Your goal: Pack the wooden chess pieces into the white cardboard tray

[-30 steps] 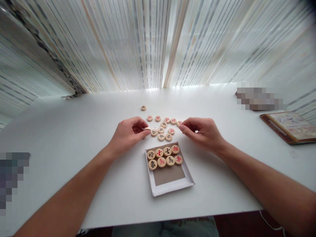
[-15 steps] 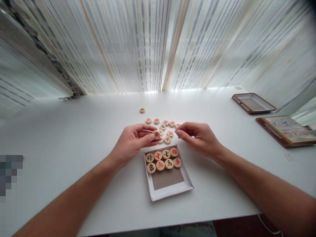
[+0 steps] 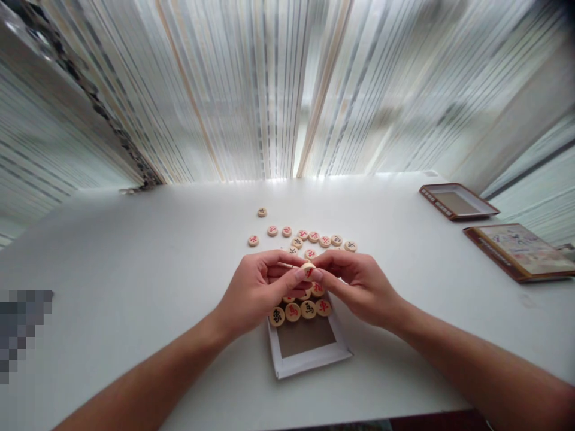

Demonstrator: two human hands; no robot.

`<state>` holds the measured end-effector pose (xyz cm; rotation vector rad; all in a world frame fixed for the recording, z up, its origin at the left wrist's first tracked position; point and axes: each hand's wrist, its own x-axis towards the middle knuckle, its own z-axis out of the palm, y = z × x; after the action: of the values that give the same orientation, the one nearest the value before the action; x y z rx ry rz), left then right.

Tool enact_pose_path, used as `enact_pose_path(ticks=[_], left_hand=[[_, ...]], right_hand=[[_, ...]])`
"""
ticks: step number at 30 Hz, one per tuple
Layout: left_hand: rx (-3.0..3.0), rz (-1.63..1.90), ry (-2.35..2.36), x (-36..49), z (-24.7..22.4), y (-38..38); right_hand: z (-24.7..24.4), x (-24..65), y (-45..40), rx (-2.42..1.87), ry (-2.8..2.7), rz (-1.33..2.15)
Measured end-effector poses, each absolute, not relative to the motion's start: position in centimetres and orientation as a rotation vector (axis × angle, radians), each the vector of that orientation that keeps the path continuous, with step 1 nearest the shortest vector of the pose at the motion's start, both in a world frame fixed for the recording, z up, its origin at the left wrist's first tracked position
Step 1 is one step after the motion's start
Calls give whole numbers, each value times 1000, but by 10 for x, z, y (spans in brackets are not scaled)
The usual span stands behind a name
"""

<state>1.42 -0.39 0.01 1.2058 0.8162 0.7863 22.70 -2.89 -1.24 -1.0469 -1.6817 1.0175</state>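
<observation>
Between my two hands, above the far part of a shallow white box tray [image 3: 309,362], is a round wooden Chinese chess piece [image 3: 308,272] with a red character. My left hand [image 3: 265,287] pinches it from the left, thumb in front. From the right, my right hand [image 3: 348,281] grips the same piece with thumb and fingers. Inside the tray, a row of pieces with black and red characters shows, including a black horse piece [image 3: 308,309] and a red chariot piece [image 3: 323,307]. My fingers partly cover the row behind it.
Several loose chess pieces lie beyond my hands, among them a red one [image 3: 253,240] at the left and a black one [image 3: 262,212] farther back. At the right are an open box lid [image 3: 458,202] and a printed box [image 3: 521,251]. A striped curtain [image 3: 251,90] hangs behind the white table [image 3: 157,239].
My left hand has brought the piece right and nearer, over the tray. My right hand has come left and now grips it too. The view has tilted slightly upward.
</observation>
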Motion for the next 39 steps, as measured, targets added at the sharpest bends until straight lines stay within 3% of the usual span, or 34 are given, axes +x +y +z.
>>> enact_pose_path(ticks=[16, 24, 39], left_hand=[[1463, 966, 837, 17, 0, -11], [1364, 1002, 790, 19, -1, -10], [1137, 889, 761, 18, 2, -6]], right_hand=[[-10, 223, -33, -928, -1547, 1131], [-12, 226, -35, -924, -1569, 1104], [-10, 227, -33, -881, -1377, 1407]])
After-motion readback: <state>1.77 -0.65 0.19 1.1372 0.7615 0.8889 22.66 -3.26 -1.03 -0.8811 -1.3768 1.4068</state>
